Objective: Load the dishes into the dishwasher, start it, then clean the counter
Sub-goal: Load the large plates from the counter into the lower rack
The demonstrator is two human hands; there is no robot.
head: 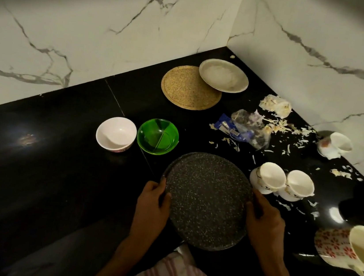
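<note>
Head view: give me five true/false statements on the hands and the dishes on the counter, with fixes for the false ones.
1. Both hands grip the speckled dark plate, left hand and right hand on opposite rims. True.
2. The green bowl sits right of the white bowl. True.
3. The two white cups stand upright. False: they lie tipped on their sides, mouths toward the camera.
4. The woven mat lies on top of the pale plate. False: the plate overlaps the mat's edge.
5. The counter near the wrapper is clean. False: peel scraps are scattered there.
</note>
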